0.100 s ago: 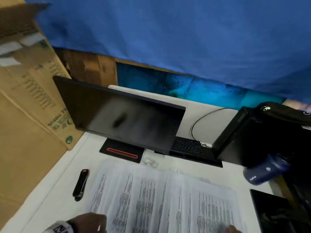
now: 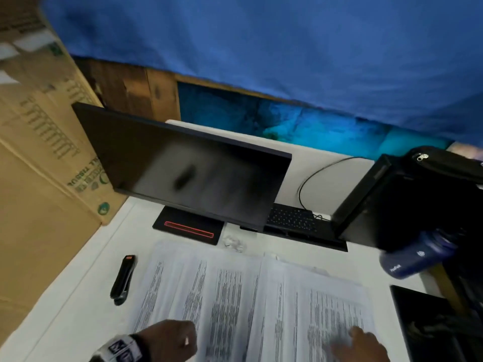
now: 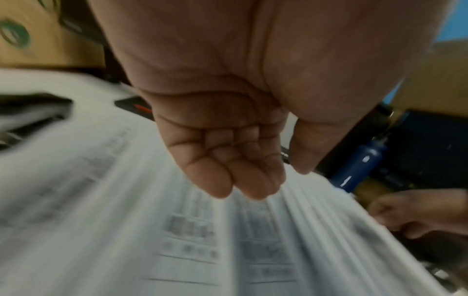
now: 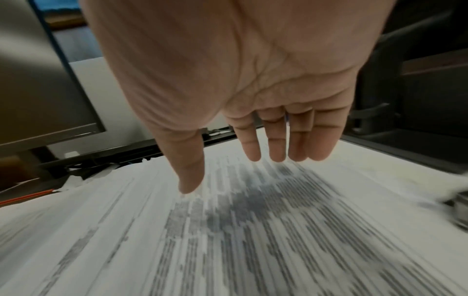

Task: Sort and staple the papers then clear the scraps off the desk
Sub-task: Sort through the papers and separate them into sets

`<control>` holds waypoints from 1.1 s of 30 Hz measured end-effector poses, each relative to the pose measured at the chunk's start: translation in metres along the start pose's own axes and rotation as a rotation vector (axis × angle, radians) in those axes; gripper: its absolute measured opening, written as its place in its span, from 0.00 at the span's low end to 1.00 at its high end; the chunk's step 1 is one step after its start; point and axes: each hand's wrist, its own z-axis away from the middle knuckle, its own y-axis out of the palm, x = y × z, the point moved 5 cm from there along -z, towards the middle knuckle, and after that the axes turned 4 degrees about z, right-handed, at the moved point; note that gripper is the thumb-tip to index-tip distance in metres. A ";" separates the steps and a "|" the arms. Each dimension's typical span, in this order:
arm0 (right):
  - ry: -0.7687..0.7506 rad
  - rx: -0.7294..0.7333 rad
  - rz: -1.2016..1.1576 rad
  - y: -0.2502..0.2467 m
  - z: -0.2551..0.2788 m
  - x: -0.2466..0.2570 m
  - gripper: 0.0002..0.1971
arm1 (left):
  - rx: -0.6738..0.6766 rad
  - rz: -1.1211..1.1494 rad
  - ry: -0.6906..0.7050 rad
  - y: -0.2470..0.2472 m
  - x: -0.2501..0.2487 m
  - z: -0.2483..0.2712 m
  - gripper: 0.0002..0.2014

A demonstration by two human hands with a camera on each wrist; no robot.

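Observation:
Several printed sheets (image 2: 248, 296) lie spread and overlapping across the white desk (image 2: 78, 309). A black stapler (image 2: 124, 279) lies to their left. Small crumpled white scraps (image 2: 234, 242) sit behind the sheets, by the monitor base. My left hand (image 2: 172, 340) hovers over the near left sheets; in the left wrist view its fingers (image 3: 243, 180) are curled into the palm and hold nothing. My right hand (image 2: 363, 346) is over the near right sheets, with straight fingers (image 4: 276, 144) spread just above the paper (image 4: 253, 230).
A dark monitor (image 2: 188, 168) stands behind the papers with a black keyboard (image 2: 290, 218) under its right side. A cardboard box (image 2: 39, 152) walls the left. A black computer tower (image 2: 379, 205), a blue bottle (image 2: 415, 259) and a dark tablet (image 2: 431, 327) crowd the right.
Both hands have come further forward over the sheets and show more in the head view. The papers and stapler lie as before.

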 end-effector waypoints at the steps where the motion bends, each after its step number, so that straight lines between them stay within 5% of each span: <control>1: -0.008 -0.069 -0.054 -0.013 0.017 0.018 0.59 | 0.019 0.063 0.021 0.004 -0.020 -0.005 0.08; 3: -0.142 -0.054 -0.162 -0.017 0.023 0.044 0.59 | 0.060 0.155 0.048 0.027 -0.040 -0.030 0.04; 7: -0.102 0.040 -0.269 0.014 0.025 0.093 0.61 | 0.073 0.239 0.121 0.075 -0.072 -0.074 0.05; 12: -0.182 -0.142 -0.137 0.043 0.029 0.109 0.26 | 0.017 0.327 0.080 0.095 -0.068 -0.099 0.17; 16: -0.270 -0.168 -0.361 0.047 0.028 0.095 0.12 | -0.046 0.468 0.087 0.108 -0.053 -0.101 0.14; 23: -0.336 -0.288 -0.615 0.061 0.021 0.060 0.22 | -0.141 0.615 0.228 0.130 -0.055 -0.088 0.09; 26: -0.385 -0.463 -0.702 0.053 0.039 0.046 0.22 | -0.233 0.566 0.329 0.136 -0.062 -0.075 0.07; 30: -0.546 -0.803 -0.889 0.034 0.104 0.027 0.21 | -0.355 0.552 0.467 0.139 -0.072 -0.049 0.25; 33: -0.821 -0.752 -1.061 0.048 0.157 0.042 0.20 | -0.279 0.593 0.576 0.151 -0.086 -0.027 0.43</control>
